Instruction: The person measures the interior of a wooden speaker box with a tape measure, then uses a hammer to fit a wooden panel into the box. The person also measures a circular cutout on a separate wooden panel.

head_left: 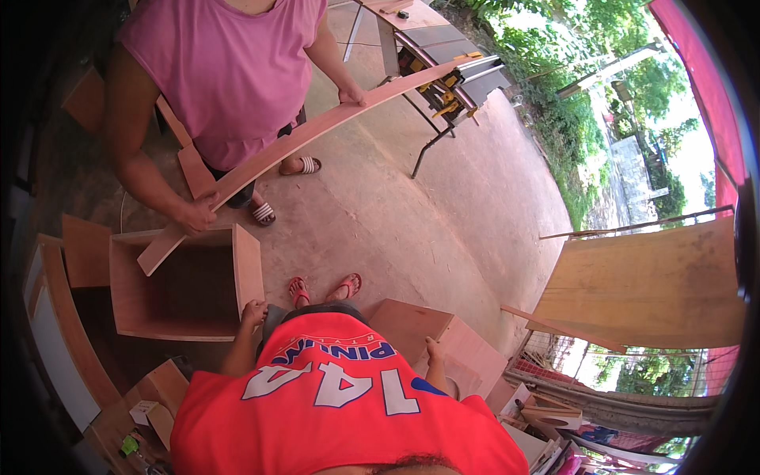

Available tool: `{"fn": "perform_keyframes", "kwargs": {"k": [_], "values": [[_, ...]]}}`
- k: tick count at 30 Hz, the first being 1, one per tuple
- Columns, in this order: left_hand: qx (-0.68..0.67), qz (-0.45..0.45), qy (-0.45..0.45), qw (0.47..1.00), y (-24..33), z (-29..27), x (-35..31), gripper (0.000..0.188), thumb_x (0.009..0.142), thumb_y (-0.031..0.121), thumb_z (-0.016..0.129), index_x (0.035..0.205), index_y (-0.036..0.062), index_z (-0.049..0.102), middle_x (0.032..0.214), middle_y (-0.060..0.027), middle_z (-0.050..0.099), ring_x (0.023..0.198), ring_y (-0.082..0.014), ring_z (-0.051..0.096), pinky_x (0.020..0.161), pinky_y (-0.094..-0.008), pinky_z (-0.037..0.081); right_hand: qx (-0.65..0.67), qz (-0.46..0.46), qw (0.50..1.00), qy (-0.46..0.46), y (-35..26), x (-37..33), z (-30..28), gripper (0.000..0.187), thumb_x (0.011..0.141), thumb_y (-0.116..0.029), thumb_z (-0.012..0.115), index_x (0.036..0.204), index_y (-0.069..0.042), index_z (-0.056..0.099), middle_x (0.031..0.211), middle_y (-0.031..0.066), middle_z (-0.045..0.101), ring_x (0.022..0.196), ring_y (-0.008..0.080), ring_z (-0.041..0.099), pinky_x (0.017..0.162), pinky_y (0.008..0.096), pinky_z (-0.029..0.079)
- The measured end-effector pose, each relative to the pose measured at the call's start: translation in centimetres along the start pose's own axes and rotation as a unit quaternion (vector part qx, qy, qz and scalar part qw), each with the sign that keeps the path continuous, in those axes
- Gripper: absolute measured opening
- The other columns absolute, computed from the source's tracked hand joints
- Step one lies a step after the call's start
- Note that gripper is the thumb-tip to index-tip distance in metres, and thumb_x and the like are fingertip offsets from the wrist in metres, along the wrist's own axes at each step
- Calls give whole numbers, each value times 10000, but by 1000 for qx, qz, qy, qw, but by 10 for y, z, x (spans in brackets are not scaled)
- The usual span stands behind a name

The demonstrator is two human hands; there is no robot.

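My left hand (255, 313) has its fingers curled over the near right corner of an open-topped wooden box (248, 269). On my other side, a second wooden box (412, 323) stands close to my body. My right hand (432, 348) is at that box's edge, fingers bent against it and partly hidden. Across from me, a person in a pink top holds a long reddish wooden board (305, 131) with both hands. Its near end reaches over the open box, and its far end extends to a table saw.
The table saw (447, 91) stands on folding legs at the far side. Wooden panels (85, 252) lean at the left. A large plywood sheet (641, 277) hangs at the right above a mesh fence. Scraps and tools lie at lower left and lower right. The floor is concrete.
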State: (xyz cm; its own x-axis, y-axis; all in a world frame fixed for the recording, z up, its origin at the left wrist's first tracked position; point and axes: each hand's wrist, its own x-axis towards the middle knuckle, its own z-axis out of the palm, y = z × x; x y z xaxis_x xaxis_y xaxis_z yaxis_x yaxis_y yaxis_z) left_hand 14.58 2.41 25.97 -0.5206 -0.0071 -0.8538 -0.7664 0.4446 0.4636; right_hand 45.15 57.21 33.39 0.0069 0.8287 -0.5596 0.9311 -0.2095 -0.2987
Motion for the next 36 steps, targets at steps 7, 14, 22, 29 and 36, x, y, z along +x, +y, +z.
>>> {"fn": "perform_keyframes", "kwargs": {"k": [7, 14, 22, 29, 36], "values": [[7, 22, -2, 1000, 1, 1, 2, 325, 951, 345, 643, 1142, 82, 643, 904, -46, 718, 693, -154, 675, 564, -317, 539, 4, -1, 1000, -1, -6, -12, -3, 653, 787, -370, 748, 1274, 51, 636, 1255, 223, 670, 1171, 361, 641, 967, 450, 504], [15, 35, -5, 999, 9, 3, 4, 326, 944, 333, 652, 1134, 69, 646, 890, -55, 719, 692, -160, 684, 553, -317, 535, -5, -5, 1000, 13, -5, -10, 0, 659, 789, -383, 743, 1281, 42, 634, 1265, 216, 668, 1196, 365, 628, 996, 446, 491], [18, 27, -1, 999, 16, 4, 5, 310, 946, 322, 649, 1144, 83, 650, 890, -50, 722, 704, -154, 687, 548, -306, 533, -16, -4, 1000, -23, -7, -10, -5, 648, 799, -377, 729, 1296, 29, 634, 1267, 209, 670, 1198, 361, 628, 1000, 445, 488], [17, 31, -9, 999, 18, 4, 9, 316, 949, 324, 648, 1144, 75, 643, 875, -43, 717, 693, -144, 681, 533, -293, 532, 41, -5, 999, -25, -14, -19, -6, 641, 799, -374, 718, 1284, 37, 640, 1256, 208, 676, 1163, 347, 649, 965, 441, 505], [17, 13, -7, 1000, 17, 4, 11, 319, 952, 325, 649, 1151, 76, 645, 861, -37, 711, 670, -137, 669, 517, -285, 521, 1, -11, 1000, -25, 3, 4, 5, 619, 809, -328, 712, 1288, 57, 629, 1242, 216, 678, 1155, 343, 651, 958, 439, 508]]}}
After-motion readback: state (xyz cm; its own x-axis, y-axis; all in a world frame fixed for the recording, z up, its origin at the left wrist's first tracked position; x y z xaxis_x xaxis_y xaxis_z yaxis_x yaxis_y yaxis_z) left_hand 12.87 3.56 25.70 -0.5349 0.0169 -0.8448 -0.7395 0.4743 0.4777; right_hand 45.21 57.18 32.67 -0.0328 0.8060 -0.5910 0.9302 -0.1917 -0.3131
